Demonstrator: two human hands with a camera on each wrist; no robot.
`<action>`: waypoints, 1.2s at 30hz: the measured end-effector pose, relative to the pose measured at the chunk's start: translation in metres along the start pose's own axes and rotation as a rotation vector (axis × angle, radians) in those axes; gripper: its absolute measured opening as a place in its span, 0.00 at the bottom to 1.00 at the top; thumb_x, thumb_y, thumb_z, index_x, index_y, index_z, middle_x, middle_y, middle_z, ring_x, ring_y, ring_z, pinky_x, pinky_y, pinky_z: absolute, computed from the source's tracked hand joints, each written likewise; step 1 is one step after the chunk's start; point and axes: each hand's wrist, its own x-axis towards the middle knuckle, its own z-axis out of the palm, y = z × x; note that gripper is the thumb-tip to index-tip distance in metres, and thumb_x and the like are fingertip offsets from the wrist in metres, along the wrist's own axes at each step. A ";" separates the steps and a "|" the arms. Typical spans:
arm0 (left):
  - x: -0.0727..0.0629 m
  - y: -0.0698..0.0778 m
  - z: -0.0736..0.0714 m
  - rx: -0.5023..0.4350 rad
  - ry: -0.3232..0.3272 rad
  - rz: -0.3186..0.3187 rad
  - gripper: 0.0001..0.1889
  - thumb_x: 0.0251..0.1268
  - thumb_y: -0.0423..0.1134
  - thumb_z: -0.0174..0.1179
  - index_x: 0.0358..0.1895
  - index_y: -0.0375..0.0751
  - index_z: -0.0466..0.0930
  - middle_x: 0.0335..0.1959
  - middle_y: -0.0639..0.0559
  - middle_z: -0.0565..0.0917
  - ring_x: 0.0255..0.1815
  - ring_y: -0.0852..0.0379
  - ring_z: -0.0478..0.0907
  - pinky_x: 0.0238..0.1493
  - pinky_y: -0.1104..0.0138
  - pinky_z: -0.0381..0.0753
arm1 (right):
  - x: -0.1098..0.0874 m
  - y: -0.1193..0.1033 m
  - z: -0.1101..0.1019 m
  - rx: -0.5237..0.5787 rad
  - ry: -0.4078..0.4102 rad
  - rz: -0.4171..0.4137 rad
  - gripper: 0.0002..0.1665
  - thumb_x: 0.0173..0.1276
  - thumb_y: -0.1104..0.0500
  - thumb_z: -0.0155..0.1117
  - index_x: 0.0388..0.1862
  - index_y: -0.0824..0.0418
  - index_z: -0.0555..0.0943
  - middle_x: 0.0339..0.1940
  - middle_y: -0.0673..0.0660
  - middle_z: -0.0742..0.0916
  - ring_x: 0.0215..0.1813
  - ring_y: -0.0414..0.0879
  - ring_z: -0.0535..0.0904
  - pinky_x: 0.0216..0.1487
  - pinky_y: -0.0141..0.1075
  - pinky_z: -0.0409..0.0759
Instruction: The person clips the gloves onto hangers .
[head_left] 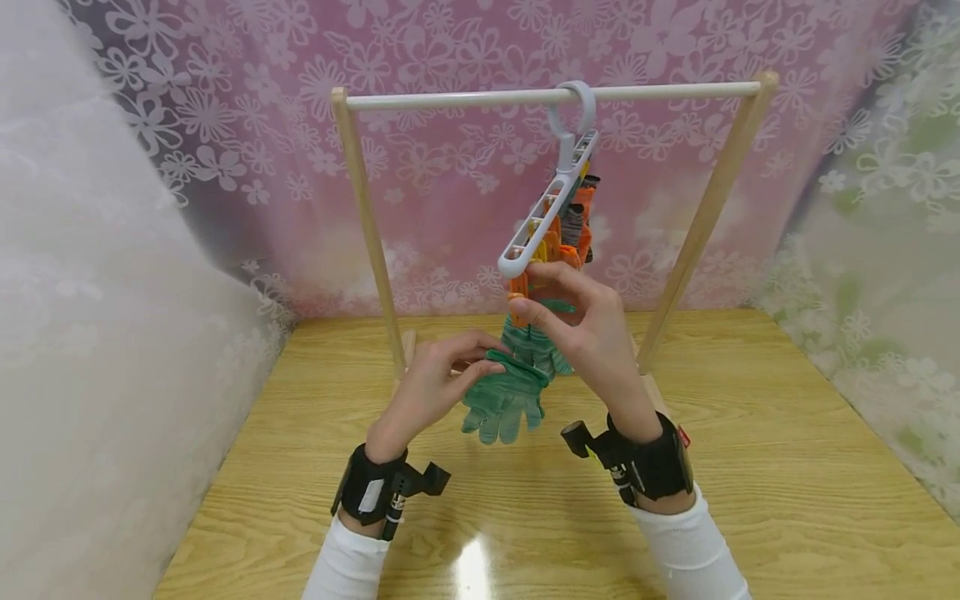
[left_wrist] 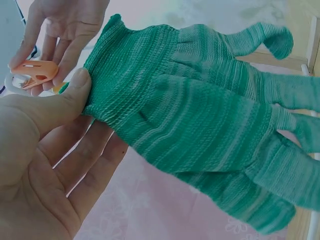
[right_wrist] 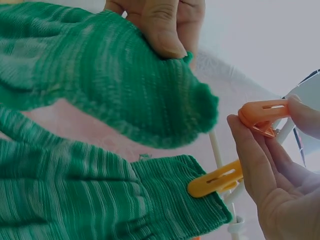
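My left hand [head_left: 423,392] pinches the cuff of a green striped knit glove [head_left: 504,398] between thumb and fingers, and the glove's fingers hang down in the head view. My right hand [head_left: 600,333] pinches an orange clip [right_wrist: 262,112] at the near end of a grey-white hanger [head_left: 551,200]. In the right wrist view the held glove's cuff is apart from that clip. Just below it, a yellow clip [right_wrist: 215,180] grips the cuff of another green striped glove [right_wrist: 170,185], which hangs behind the held one.
The hanger hooks over the white bar [head_left: 480,98] of a rack with wooden posts [head_left: 367,225]. Farther along it hang grey and orange knit pieces [head_left: 581,217]. A wood-grain table [head_left: 300,467] lies below, with a pink floral cloth [head_left: 450,50] behind.
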 end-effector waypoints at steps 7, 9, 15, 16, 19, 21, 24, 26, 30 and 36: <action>0.002 0.007 -0.002 -0.039 0.066 0.015 0.09 0.69 0.31 0.65 0.50 0.38 0.85 0.37 0.48 0.90 0.36 0.57 0.88 0.41 0.66 0.87 | 0.003 0.003 0.001 0.033 0.012 -0.021 0.18 0.66 0.65 0.73 0.54 0.67 0.83 0.48 0.60 0.87 0.49 0.42 0.85 0.48 0.35 0.87; 0.003 0.009 -0.001 -0.055 0.089 0.013 0.09 0.69 0.31 0.65 0.50 0.37 0.85 0.36 0.47 0.90 0.35 0.56 0.89 0.41 0.66 0.88 | 0.004 0.003 0.002 0.052 0.016 -0.029 0.17 0.66 0.66 0.72 0.53 0.68 0.84 0.47 0.59 0.88 0.48 0.42 0.86 0.47 0.35 0.87; 0.008 0.010 0.003 -0.058 0.123 0.017 0.11 0.68 0.31 0.66 0.51 0.35 0.84 0.39 0.45 0.90 0.37 0.54 0.89 0.42 0.68 0.87 | 0.006 0.003 0.005 0.091 0.033 -0.025 0.14 0.67 0.68 0.70 0.51 0.67 0.84 0.45 0.57 0.88 0.48 0.45 0.86 0.46 0.36 0.87; 0.009 0.010 0.003 -0.057 0.127 0.020 0.11 0.68 0.31 0.66 0.51 0.35 0.84 0.39 0.44 0.90 0.38 0.54 0.89 0.43 0.68 0.87 | 0.006 0.003 0.005 0.091 0.036 -0.024 0.13 0.67 0.68 0.70 0.50 0.67 0.85 0.45 0.56 0.88 0.48 0.45 0.86 0.46 0.36 0.87; 0.011 0.010 0.005 -0.044 0.149 0.033 0.12 0.68 0.31 0.67 0.52 0.35 0.84 0.40 0.44 0.90 0.37 0.54 0.89 0.42 0.68 0.87 | 0.006 0.004 0.005 0.088 0.041 -0.019 0.13 0.67 0.66 0.71 0.50 0.67 0.85 0.45 0.56 0.88 0.49 0.45 0.86 0.48 0.36 0.87; 0.012 0.009 0.006 -0.043 0.164 0.040 0.12 0.67 0.31 0.67 0.52 0.35 0.84 0.41 0.44 0.89 0.37 0.53 0.88 0.42 0.68 0.87 | 0.006 0.004 0.005 0.091 0.044 -0.014 0.13 0.68 0.65 0.71 0.50 0.67 0.85 0.46 0.55 0.88 0.49 0.45 0.86 0.50 0.37 0.87; 0.013 0.008 0.006 -0.054 0.180 0.047 0.12 0.67 0.30 0.67 0.52 0.34 0.84 0.41 0.44 0.90 0.37 0.52 0.88 0.41 0.67 0.88 | 0.006 0.005 0.005 0.089 0.050 -0.014 0.13 0.68 0.64 0.71 0.50 0.66 0.85 0.45 0.52 0.89 0.49 0.45 0.86 0.51 0.38 0.87; 0.014 0.007 0.007 -0.058 0.188 0.050 0.11 0.67 0.30 0.67 0.51 0.34 0.84 0.40 0.43 0.90 0.37 0.52 0.88 0.41 0.67 0.88 | 0.006 0.005 0.005 0.086 0.056 -0.019 0.13 0.68 0.64 0.71 0.50 0.66 0.85 0.45 0.51 0.89 0.49 0.45 0.86 0.50 0.38 0.87; 0.017 0.007 0.007 -0.051 0.201 0.048 0.10 0.67 0.30 0.67 0.50 0.34 0.84 0.40 0.43 0.90 0.37 0.51 0.89 0.41 0.66 0.88 | 0.008 0.005 0.006 0.075 0.067 -0.030 0.12 0.68 0.66 0.70 0.49 0.67 0.85 0.46 0.54 0.89 0.48 0.45 0.86 0.49 0.37 0.87; 0.019 0.007 0.007 -0.038 0.215 0.065 0.10 0.67 0.31 0.67 0.49 0.36 0.84 0.42 0.43 0.90 0.38 0.52 0.89 0.41 0.68 0.87 | 0.009 0.004 0.008 0.060 0.083 -0.023 0.11 0.67 0.68 0.70 0.49 0.67 0.86 0.46 0.60 0.89 0.47 0.43 0.86 0.47 0.36 0.87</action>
